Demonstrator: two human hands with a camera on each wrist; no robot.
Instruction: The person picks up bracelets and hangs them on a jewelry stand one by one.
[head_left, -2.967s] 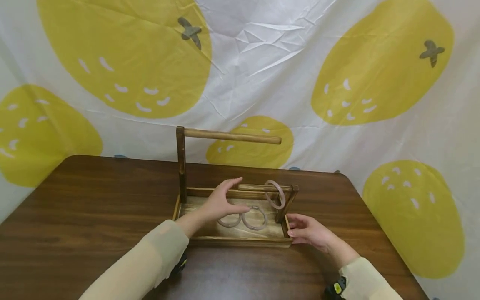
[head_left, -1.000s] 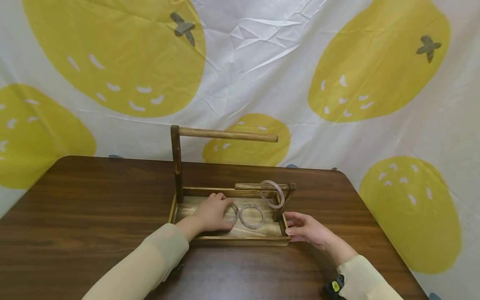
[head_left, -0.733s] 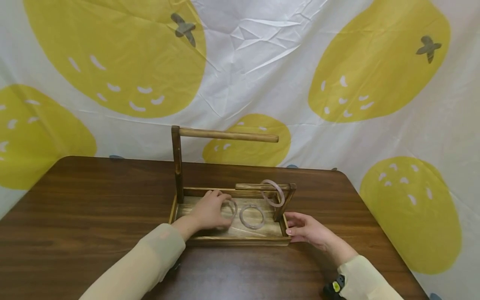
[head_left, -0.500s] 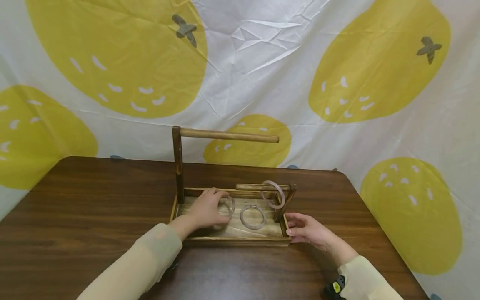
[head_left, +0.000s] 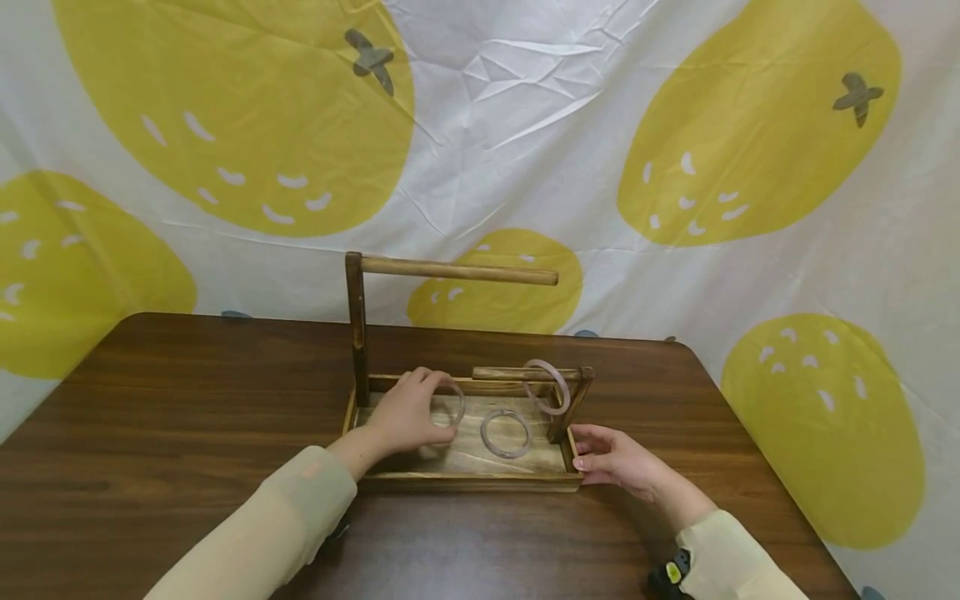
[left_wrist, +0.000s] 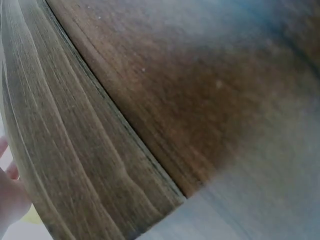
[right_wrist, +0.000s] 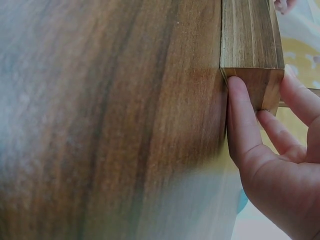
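A wooden bangle stand has a shallow tray [head_left: 480, 478], a tall bar [head_left: 457, 269] and a low bar [head_left: 498, 374]. My left hand [head_left: 405, 417] pinches a pale translucent bangle [head_left: 461, 404] between thumb and fingers, tilted up over the tray's left half. A second bangle [head_left: 506, 434] lies flat on the tray floor. Around the low bar hangs a third, pinkish bangle [head_left: 547, 387]. My right hand [head_left: 618, 462] rests its fingertips against the tray's right end; in the right wrist view its extended fingers [right_wrist: 242, 112] touch the outer end wall [right_wrist: 250, 90].
The stand sits on a dark brown wooden table [head_left: 187, 433]. Behind the table's far edge hangs a white cloth [head_left: 517, 150] printed with large yellow fruit. The tall bar's upright [head_left: 357, 329] rises at the tray's back left.
My left hand has gone down into the tray, taken the left bangle and lifted it slightly, tilting it up and moving it left. The right hand stays at the tray's end.
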